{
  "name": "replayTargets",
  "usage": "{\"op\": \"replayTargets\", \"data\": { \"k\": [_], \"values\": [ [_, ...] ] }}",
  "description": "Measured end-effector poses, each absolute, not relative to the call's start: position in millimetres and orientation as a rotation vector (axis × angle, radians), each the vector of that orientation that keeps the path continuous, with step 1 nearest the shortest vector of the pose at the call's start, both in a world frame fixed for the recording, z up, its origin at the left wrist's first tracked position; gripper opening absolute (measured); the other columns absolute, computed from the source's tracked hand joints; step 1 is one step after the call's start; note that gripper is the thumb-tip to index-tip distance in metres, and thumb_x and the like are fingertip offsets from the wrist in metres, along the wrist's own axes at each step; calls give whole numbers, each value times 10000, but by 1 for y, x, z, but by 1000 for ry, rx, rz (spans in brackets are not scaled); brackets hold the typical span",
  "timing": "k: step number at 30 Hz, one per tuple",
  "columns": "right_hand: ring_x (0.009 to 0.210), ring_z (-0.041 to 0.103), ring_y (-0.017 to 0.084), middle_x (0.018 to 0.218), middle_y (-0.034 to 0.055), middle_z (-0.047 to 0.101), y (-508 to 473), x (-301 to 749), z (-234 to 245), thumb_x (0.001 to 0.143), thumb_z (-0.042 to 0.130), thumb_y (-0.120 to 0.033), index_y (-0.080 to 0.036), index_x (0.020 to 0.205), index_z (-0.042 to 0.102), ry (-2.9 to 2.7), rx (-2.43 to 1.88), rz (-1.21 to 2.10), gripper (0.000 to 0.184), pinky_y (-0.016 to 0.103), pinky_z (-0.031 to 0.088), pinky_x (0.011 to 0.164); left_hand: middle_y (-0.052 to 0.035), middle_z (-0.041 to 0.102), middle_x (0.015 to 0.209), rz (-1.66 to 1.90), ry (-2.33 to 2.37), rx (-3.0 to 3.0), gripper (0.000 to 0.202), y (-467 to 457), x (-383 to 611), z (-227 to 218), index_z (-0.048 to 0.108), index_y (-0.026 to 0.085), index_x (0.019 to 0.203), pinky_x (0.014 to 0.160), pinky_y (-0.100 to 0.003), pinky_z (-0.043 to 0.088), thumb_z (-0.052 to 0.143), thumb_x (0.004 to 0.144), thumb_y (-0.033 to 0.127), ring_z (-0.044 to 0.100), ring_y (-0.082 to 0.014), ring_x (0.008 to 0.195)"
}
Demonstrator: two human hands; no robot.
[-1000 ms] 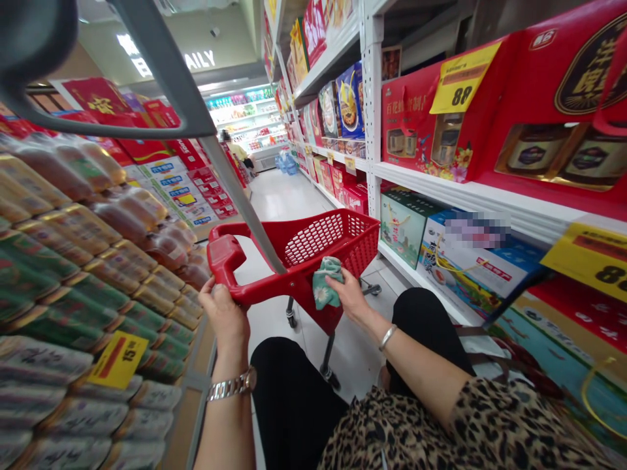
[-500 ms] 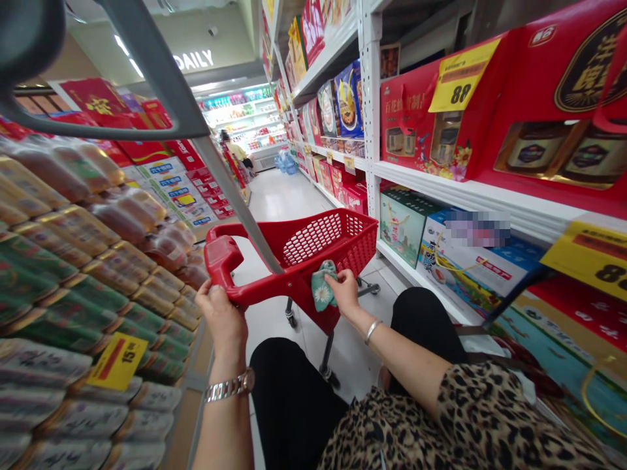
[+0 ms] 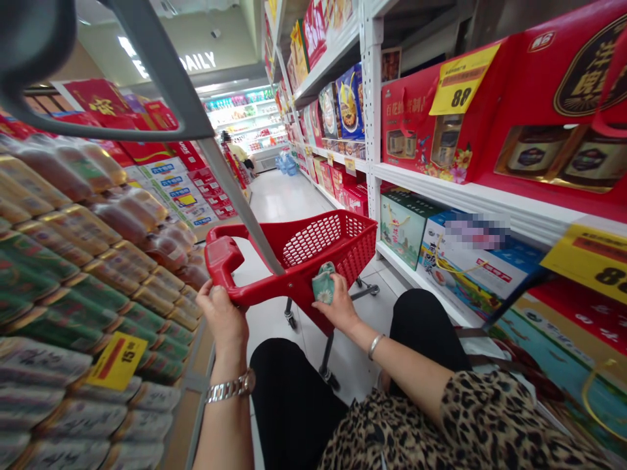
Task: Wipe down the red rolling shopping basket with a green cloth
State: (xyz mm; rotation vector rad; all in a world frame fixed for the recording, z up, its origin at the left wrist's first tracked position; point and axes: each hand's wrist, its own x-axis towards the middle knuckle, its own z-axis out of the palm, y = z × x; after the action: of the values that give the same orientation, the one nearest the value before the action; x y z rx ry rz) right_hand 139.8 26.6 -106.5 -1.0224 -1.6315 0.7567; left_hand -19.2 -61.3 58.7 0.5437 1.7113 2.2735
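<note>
"Supermarket aisle: white metal shelving (image 3: pixel 372 117) holds red gift boxes (image 3: pixel 441 124), opposite stacked packaged goods (image 3: pixel 73 274). What's in the foreground?"

"Small red plastic shopping cart (image 3: pixel 318 261), with a mesh-sided basket."

"And the shopper's hands?"

"Left hand (image 3: pixel 223 313) wraps shut around the cart's red handle (image 3: pixel 220 258). Right hand (image 3: pixel 340 305) clamps a pale green floral cloth (image 3: pixel 323 286) against the basket's front."

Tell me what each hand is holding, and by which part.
The left hand grips the red cart handle at its near end. The right hand holds a green flowered cloth by its right edge, against the cart.
</note>
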Motion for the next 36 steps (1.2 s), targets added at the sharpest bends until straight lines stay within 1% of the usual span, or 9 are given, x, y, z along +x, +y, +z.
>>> {"op": "replayTargets", "data": {
  "k": [4,10,15,18,20,25,29,32,36],
  "values": [
    [1208,609,289,1250,114,605,27,144,-105,656,780,-116,-224,1267,529,-1673,-1033,793,669,475,493,1086,19,451,940,2278,1714,555,472,-62,-17,59,426,254,1107,664,-283,389,561,686,419,425,-119,750],
    [1016,687,251,1087,33,710,12,158,-87,611,846,-254,-245,1140,618,-1704,-1044,993,576,409,557,931,17,450,945,2269,1721,569,522,-64,-21,56,419,258,1112,656,-283,385,588,662,464,426,-123,761],
    [1205,637,272,1303,79,653,11,165,-73,622,870,-246,-271,1431,528,-1825,-847,1050,879,446,495,1076,26,457,908,2278,1720,525,473,-66,-24,56,442,248,1132,609,-252,372,561,708,419,424,-112,715],
    [1232,613,290,1306,106,611,13,165,-75,590,899,-221,-240,1527,461,-1957,-801,1057,1034,466,474,1111,33,461,881,2299,1714,515,423,-67,-25,56,464,231,1136,583,-232,371,531,739,359,419,-100,682],
    [1215,614,285,1281,93,599,15,164,-78,587,890,-183,-244,1536,454,-1999,-807,1024,1046,461,488,1095,36,459,872,2324,1701,532,397,-67,-25,56,471,223,1123,573,-221,364,537,751,346,419,-94,676],
    [1024,653,237,1077,37,623,23,161,-81,654,789,-111,-235,1289,659,-1976,-840,881,660,402,552,971,21,475,909,2348,1686,542,413,-66,-24,57,473,213,1109,594,-232,380,557,728,348,434,-105,713],
    [933,639,215,992,27,604,24,165,-79,644,794,-137,-218,1006,730,-1934,-850,831,376,362,570,891,11,465,943,2321,1707,583,473,-68,-25,57,443,232,1103,646,-261,386,591,693,417,439,-123,768],
    [1049,643,245,1114,68,629,19,172,-74,620,835,-169,-208,947,723,-1887,-802,791,348,378,553,967,15,445,936,2292,1723,610,514,-69,-27,55,427,240,1101,655,-270,379,608,670,454,425,-123,772],
    [1124,657,256,1180,81,687,11,177,-56,704,824,-211,-217,1147,689,-1867,-698,821,462,392,533,1015,23,430,910,2296,1739,621,510,-70,-28,54,432,238,1094,625,-262,368,588,663,462,414,-118,741]
  ]
}}
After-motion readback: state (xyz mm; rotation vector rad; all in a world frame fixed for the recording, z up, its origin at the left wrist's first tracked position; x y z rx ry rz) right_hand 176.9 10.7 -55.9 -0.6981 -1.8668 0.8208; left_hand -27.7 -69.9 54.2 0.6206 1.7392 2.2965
